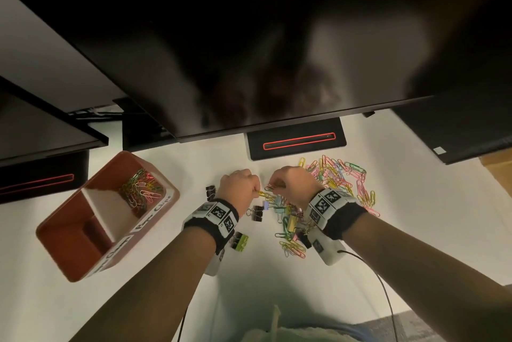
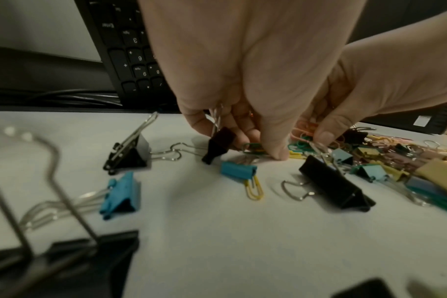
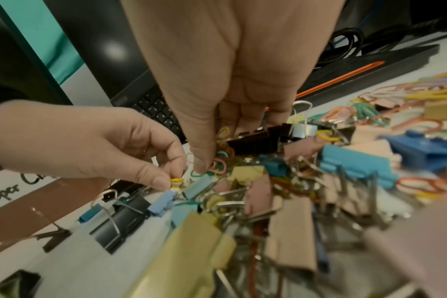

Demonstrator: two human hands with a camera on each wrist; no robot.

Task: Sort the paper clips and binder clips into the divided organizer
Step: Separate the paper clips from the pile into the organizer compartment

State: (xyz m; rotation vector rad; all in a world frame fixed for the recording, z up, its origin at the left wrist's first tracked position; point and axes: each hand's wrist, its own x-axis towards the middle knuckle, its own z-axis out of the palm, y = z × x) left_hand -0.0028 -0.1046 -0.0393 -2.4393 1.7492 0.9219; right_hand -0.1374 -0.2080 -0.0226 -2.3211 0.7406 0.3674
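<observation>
Left hand (image 3: 89, 145): fingers (image 3: 161, 181) curling and pinching the end of a yellow paper clip (image 3: 177, 180), seen plainly only from the right wrist; the left wrist view is also showing a small black binder clip (image 2: 218, 147) hanging by its wire handles between those fingers, body pointing down at the worktop (image 2: 242, 231). Right hand (image 1: 293, 183): fingers curling round a bunch of coloured paper clips (image 3: 221, 157), thumb tip pressing down beside them; how many clips it is gripping cannot be told. From the head view both hands are meeting in the middle, the yellow clip's long axis lying left to right between them. Mixed binder clips (image 1: 291, 219) are lying just nearer the person; a loose paper clip heap (image 1: 340, 178) is spreading to the right. Divided organizer (image 1: 69, 233), reddish-brown, is standing well apart at left, its far compartment holding sorted paper clips (image 1: 141, 186), a handwritten label on its side
</observation>
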